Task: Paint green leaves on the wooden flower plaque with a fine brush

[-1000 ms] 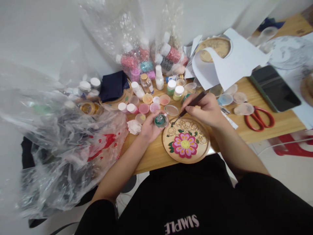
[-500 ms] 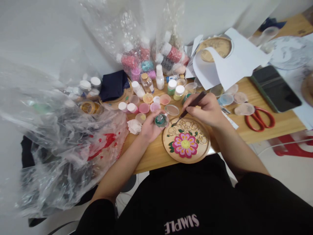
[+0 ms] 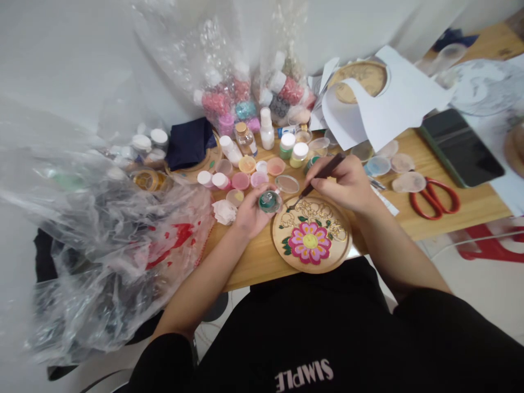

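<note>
Left hand (image 3: 250, 217) is wrapped round a small clear round cup with dark-green contents (image 3: 268, 201), probably kept right by the work so the tool has a short trip. Right hand (image 3: 344, 183) pinches a slim dark-brown tool (image 3: 329, 166) pen-style, likely for fine control; tip is at the upper-left gold outlines (touching or just above, can't tell) of a round pale wooden plate (image 3: 339, 252) with 1 pink flower. Plate lies at the front of the light-brown wooden table (image 3: 245, 267), close to the body, neither hand gripping it. Small round pink and orange pots (image 3: 240, 180) cluster beyond the left hand, looks like easy reach. Red-handled scissors (image 3: 433, 196) and a black rectangular phone (image 3: 462, 147) sit off right, presumably out of the way. Surface: visible grain, crowded at the back, 2 white-capped jars (image 3: 299, 153) (1 green, 1 yellowish), loose white paper sheets (image 3: 393, 109). Room: pale grey wall (image 3: 82, 54) behind, crumpled clear plastic bag (image 3: 102, 295) with red patches at left.
</note>
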Tool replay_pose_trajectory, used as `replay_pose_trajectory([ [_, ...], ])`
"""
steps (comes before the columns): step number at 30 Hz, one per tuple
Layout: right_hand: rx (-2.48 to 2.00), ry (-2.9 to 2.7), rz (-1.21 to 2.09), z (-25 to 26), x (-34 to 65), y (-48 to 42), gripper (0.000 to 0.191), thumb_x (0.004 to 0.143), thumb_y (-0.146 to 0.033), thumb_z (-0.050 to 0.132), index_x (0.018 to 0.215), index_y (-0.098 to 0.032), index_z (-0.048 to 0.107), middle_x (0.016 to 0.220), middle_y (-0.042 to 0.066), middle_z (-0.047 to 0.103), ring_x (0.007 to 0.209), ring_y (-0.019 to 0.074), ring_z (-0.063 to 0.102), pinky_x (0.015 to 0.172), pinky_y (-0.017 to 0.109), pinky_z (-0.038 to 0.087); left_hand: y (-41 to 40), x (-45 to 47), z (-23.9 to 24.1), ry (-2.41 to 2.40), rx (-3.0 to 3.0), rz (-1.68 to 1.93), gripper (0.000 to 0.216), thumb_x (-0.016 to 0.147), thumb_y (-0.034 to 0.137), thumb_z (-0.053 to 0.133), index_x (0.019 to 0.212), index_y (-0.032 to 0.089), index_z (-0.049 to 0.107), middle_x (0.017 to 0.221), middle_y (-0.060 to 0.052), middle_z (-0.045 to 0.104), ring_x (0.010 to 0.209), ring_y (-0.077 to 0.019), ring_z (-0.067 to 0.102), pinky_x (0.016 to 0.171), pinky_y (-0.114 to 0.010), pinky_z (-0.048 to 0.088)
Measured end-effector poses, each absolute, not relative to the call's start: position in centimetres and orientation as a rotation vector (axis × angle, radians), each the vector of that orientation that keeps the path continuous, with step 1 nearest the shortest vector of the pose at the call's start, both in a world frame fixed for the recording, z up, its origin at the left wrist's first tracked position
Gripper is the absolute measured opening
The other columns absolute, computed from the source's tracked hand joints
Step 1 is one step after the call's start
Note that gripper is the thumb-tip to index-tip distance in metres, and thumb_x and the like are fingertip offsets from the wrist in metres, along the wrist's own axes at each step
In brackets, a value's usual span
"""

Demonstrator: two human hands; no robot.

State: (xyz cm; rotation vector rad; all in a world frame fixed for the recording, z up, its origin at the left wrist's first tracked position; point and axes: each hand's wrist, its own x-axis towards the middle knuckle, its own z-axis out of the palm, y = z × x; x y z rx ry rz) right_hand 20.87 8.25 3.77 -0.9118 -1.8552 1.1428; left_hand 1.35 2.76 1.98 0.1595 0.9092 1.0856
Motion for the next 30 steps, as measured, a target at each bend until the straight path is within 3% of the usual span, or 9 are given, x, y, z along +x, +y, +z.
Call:
replay_pose_trajectory([
  [30,-0.804,-1.879,1.103,3.87,20.72,8.25,0.009,0.075,-0.019,0.062,0.069,-0.018,0.069,0.063,-0.001,0.071,0.055,0.0106,0.063,0.051,0.022,0.046,2.74,1.42,2.08,0.911,0.106,1.090,0.039,0.095,0.013,0.037,0.064,0.014,0.061,0.059,-0.004,0.059,0.054,-0.0119,0.057,0.051,-0.022,0.043],
])
